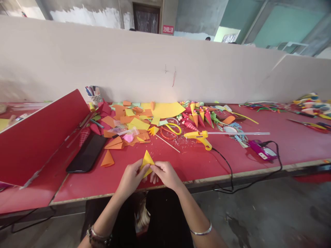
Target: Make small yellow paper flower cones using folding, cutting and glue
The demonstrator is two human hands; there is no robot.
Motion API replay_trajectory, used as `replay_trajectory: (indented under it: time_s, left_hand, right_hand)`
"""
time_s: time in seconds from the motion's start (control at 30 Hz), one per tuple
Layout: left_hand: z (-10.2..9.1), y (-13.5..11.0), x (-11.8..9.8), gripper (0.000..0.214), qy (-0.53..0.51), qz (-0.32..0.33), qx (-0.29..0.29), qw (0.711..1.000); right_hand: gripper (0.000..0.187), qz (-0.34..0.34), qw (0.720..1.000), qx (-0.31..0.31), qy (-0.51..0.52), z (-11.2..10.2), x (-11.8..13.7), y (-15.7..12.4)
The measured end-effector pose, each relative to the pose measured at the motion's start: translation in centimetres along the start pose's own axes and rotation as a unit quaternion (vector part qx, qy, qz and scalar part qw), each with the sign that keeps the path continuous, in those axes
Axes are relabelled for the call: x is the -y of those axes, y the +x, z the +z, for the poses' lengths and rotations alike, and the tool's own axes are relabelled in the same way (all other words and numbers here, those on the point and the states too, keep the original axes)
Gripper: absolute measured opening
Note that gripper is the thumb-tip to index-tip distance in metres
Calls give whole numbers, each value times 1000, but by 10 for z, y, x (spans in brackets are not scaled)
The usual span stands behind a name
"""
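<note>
Both hands meet over the near edge of the red table [207, 162], holding a small yellow paper piece [147, 160] folded to a point. My left hand [131, 177] pinches its left side with fingers curled. From the right, my right hand [167, 175] grips the lower edge of the same piece. A yellow glue gun [200, 137] with a long clear glue stick lies just beyond, its black cord running off the table edge. Yellow-handled scissors [173, 127] lie behind it.
Orange and yellow paper scraps [129, 127] litter the table's middle. Finished paper cones [198, 115] lie further back. A black phone [86, 153] rests at the left beside a red divider board [38, 137]. A purple device [261, 150] sits at the right. A pale partition wall stands behind.
</note>
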State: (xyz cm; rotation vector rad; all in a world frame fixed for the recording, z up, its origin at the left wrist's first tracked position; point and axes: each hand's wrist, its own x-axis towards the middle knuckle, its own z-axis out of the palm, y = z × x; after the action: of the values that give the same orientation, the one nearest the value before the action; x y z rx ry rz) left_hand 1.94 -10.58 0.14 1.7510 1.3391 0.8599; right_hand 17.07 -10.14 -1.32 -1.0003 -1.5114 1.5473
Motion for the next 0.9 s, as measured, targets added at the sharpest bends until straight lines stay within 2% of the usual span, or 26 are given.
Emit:
replay_trajectory:
  time_s: [0.1,0.2,0.27,0.5,0.57,0.63,0.67,0.73,0.83,0.9]
  left_hand:
    - [2,0,-3,30,-29,-18,2,999]
    - [5,0,-5,31,-39,-41,-20,998]
    - [7,0,-5,32,-32,-43,-35,998]
    - [7,-2,-7,32,-27,-50,-29,998]
    - [6,-3,-8,33,-31,-52,-38,997]
    - [4,-4,-8,34,-53,-68,-36,996]
    - [4,-3,-8,35,-68,-77,-31,994]
    - [2,-2,-7,37,-101,-90,-16,991]
    - [0,0,-8,39,-142,-89,2,986]
    - [0,1,-9,38,-161,-90,11,983]
  right_hand:
    - [35,-31,999,-22,-13,-1,1,1]
    - [40,-57,997,-37,-40,-3,2,1]
    - [42,-61,996,-37,-49,-3,2,1]
    - [43,-76,992,-52,-92,2,3,-3]
    - [35,-85,990,-64,-94,2,3,-4]
    - [20,-109,986,-89,-90,-1,5,-6]
    - [25,-125,984,-94,-89,-3,6,-7]
    - [40,-160,979,-73,-100,-8,11,-10]
    - [28,-198,968,-32,-151,-14,18,-11]
    - [19,-207,961,-36,-179,-15,21,-11]
